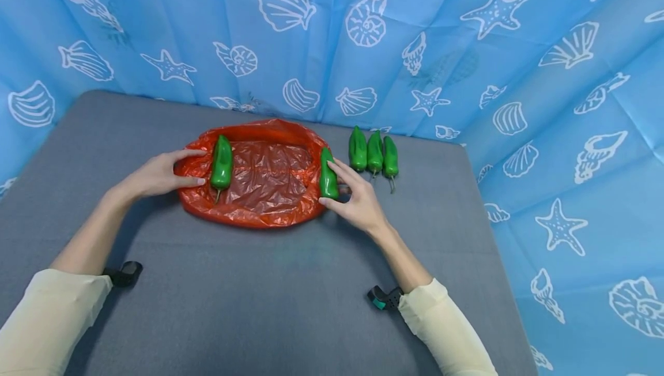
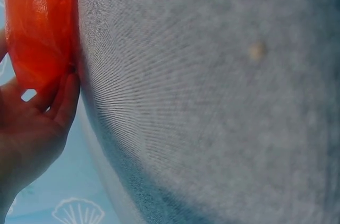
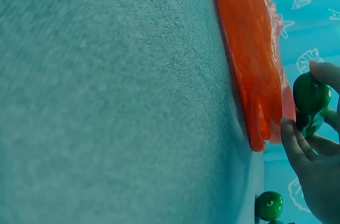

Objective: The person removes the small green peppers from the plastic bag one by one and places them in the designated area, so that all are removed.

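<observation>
A: Here we are at the right end of the red bag (image 1: 259,218), and our worry is that soft rim! If the held pepper (image 1: 328,177) catches it, we think the thin film could fold inward or get dragged along.

B: And that pepper looks glossy, so we'd fear a slip too: a loose pinch might let it drop outside, onto the grey table (image 1: 259,295).

A: What about the other end? We judge that if the left hand (image 1: 158,174) lets go, the limp wall could sag over the pepper inside the bag (image 1: 222,162), lying there against the left wall with its stem toward us.

B: To the fingers, then! On the right hand (image 1: 362,200) we see thumb and fingers parted just enough to grasp the pepper, over the rim; whether it touches the film, we can't tell.

A: And on the left, thumb and fingers are spread wide, gripping the bag's end between them. How hard they squeeze, we cannot see.

B: Look just beyond the right hand: three peppers (image 1: 374,154) in a row on the table, near the curtain (image 1: 332,53).

A: They're close enough, we'd say, for a careless sweep of the knuckles to set one rolling!
</observation>
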Tool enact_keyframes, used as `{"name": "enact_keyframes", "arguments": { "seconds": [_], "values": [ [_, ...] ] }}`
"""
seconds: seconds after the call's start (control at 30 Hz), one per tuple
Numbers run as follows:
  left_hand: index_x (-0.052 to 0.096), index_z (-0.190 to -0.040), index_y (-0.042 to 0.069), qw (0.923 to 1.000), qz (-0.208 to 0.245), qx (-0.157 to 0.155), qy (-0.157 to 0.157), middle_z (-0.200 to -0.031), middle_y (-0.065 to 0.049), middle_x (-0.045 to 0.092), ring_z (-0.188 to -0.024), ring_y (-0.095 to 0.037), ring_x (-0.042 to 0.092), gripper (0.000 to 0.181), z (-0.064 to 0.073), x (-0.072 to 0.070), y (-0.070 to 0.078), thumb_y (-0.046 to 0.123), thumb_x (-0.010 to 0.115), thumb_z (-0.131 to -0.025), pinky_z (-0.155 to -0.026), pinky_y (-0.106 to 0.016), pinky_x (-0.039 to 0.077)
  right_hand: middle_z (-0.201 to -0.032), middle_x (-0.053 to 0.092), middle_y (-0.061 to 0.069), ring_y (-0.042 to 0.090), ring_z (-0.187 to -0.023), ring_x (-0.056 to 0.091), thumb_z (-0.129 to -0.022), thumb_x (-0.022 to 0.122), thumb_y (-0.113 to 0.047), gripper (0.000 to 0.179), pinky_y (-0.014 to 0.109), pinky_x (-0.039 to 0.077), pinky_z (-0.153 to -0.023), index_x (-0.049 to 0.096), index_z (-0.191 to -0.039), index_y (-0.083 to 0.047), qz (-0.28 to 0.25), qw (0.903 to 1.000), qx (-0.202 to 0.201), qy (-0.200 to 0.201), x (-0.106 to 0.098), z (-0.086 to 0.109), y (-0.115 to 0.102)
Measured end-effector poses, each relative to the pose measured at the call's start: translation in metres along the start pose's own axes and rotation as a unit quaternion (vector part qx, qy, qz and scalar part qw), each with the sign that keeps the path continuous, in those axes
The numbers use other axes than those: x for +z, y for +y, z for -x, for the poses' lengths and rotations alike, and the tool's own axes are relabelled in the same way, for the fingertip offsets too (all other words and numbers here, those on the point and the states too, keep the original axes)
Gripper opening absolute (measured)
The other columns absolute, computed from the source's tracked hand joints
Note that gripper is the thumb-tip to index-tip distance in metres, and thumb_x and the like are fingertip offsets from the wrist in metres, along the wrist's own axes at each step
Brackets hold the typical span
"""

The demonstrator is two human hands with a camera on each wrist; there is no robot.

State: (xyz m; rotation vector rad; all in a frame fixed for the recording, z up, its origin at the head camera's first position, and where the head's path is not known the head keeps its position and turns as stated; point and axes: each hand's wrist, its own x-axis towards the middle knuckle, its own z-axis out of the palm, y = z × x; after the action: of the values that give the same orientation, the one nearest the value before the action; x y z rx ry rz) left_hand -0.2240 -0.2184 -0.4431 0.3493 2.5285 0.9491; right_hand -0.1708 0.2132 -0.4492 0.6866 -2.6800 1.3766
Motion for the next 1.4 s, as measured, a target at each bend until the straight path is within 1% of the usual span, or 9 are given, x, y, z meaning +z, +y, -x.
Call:
{"name": "enact_keyframes", "arguments": {
  "seconds": [0.17, 0.37, 0.53, 0.7, 0.87, 1.03, 1.27, 1.4],
  "values": [
    [0.032, -0.154, 0.004, 1.0, -0.002, -0.001, 0.0, -0.152, -0.038, 0.025, -0.136, -0.059, 0.025, 0.081, 0.0, -0.001, 0.0, 0.043, 0.069, -0.093, -0.105, -0.075, 0.024, -0.158, 0.036, 0.003, 0.025, -0.11, 0.064, -0.085, 0.08, -0.019, 0.075, 0.038, 0.057, -0.089, 0.045, -0.151, -0.016, -0.003, 1.0, 0.004, 0.005, -0.002, 0.004, 0.002],
    [0.032, -0.153, 0.004, 1.0, -0.003, 0.001, 0.002, -0.152, -0.038, 0.025, -0.136, -0.059, 0.025, 0.08, 0.0, -0.002, 0.002, 0.041, 0.069, -0.093, -0.105, -0.074, 0.024, -0.158, 0.036, 0.002, 0.028, -0.111, 0.063, -0.084, 0.081, -0.018, 0.075, 0.043, 0.056, -0.089, 0.045, -0.15, -0.015, -0.007, 0.9999, 0.008, 0.011, -0.005, 0.01, 0.005],
    [0.032, -0.154, 0.004, 1.0, 0.0, 0.003, 0.001, -0.152, -0.038, 0.026, -0.136, -0.058, 0.025, 0.079, -0.001, -0.002, 0.0, 0.04, 0.069, -0.093, -0.105, -0.074, 0.025, -0.157, 0.038, 0.004, 0.027, -0.114, 0.062, -0.084, 0.082, -0.018, 0.075, 0.045, 0.056, -0.089, 0.046, -0.15, -0.014, -0.001, 0.9998, 0.012, 0.017, -0.007, 0.017, 0.009],
    [0.033, -0.154, 0.005, 1.0, 0.001, 0.002, -0.002, -0.152, -0.037, 0.027, -0.136, -0.057, 0.026, 0.079, -0.003, 0.0, -0.001, 0.042, 0.069, -0.093, -0.104, -0.074, 0.027, -0.157, 0.039, 0.005, 0.025, -0.113, 0.063, -0.083, 0.082, -0.02, 0.075, 0.042, 0.056, -0.09, 0.047, -0.149, -0.016, 0.017, 0.9986, 0.042, 0.028, -0.013, 0.025, 0.012],
    [0.032, -0.154, 0.006, 1.0, 0.0, 0.001, -0.004, -0.152, -0.037, 0.026, -0.137, -0.057, 0.025, 0.08, -0.003, 0.0, -0.001, 0.043, 0.068, -0.093, -0.104, -0.074, 0.027, -0.157, 0.038, 0.006, 0.026, -0.113, 0.063, -0.082, 0.083, -0.02, 0.076, 0.04, 0.056, -0.09, 0.047, -0.149, -0.016, 0.032, 0.9964, 0.071, 0.034, -0.019, 0.033, 0.016],
    [0.03, -0.155, 0.006, 1.0, -0.004, -0.003, -0.007, -0.153, -0.038, 0.024, -0.137, -0.059, 0.024, 0.083, -0.003, -0.001, -0.001, 0.045, 0.068, -0.093, -0.104, -0.074, 0.026, -0.157, 0.039, 0.006, 0.026, -0.115, 0.062, -0.081, 0.084, -0.021, 0.077, 0.039, 0.056, -0.09, 0.047, -0.149, -0.016, 0.047, 0.995, 0.083, 0.03, -0.023, 0.039, 0.019],
    [0.03, -0.155, 0.005, 1.0, -0.006, 0.003, -0.006, -0.152, -0.039, 0.025, -0.136, -0.059, 0.025, 0.083, -0.002, -0.001, -0.001, 0.044, 0.068, -0.093, -0.105, -0.074, 0.026, -0.156, 0.039, 0.009, 0.029, -0.108, 0.066, -0.081, 0.084, -0.021, 0.079, 0.041, 0.057, -0.088, 0.046, -0.15, -0.015, 0.058, 0.9926, 0.104, 0.021, -0.028, 0.047, 0.022],
    [0.03, -0.155, 0.005, 1.0, -0.003, 0.004, -0.007, -0.152, -0.038, 0.025, -0.136, -0.058, 0.025, 0.083, -0.001, -0.001, -0.001, 0.044, 0.068, -0.093, -0.106, -0.073, 0.025, -0.156, 0.04, 0.01, 0.029, -0.104, 0.067, -0.081, 0.084, -0.022, 0.079, 0.042, 0.058, -0.086, 0.046, -0.15, -0.015, 0.062, 0.992, 0.108, 0.021, -0.029, 0.051, 0.023]
  ]
}}
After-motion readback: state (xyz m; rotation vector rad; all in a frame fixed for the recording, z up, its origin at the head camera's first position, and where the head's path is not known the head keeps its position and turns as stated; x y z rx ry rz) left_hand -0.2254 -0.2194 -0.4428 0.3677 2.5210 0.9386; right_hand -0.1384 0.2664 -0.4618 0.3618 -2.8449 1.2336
